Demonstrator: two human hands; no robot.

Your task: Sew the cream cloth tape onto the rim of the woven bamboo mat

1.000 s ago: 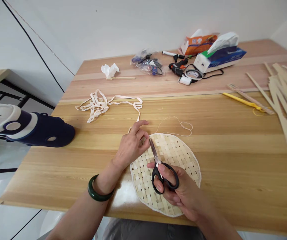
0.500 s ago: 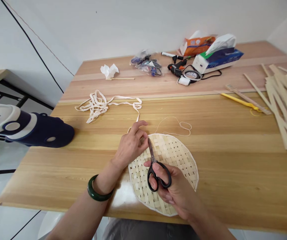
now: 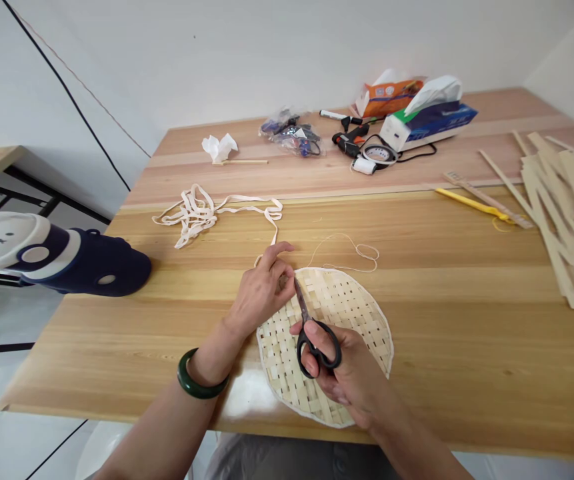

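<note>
The scissors (image 3: 314, 340) have hardly shifted, their tips still at the upper rim of the woven bamboo mat (image 3: 327, 300). The right hand (image 3: 351, 373) grips them closed around the black loops (whether the blades are parted is hard to tell). The left hand (image 3: 261, 290), with a green bangle (image 3: 201, 377) on its wrist, curls tightly on the rim beside the tips. The mat lies flat on the worktop (image 3: 417, 360), with thread (image 3: 351, 257) just beyond it, a cream strip (image 3: 191, 217) further left, and slats (image 3: 557, 220) well off right.

woven mat (image 3: 351, 300): on table (image 3: 467, 353) | bamboo strips (image 3: 557, 220): right | fabric tape (image 3: 191, 215): behind-left
</note>
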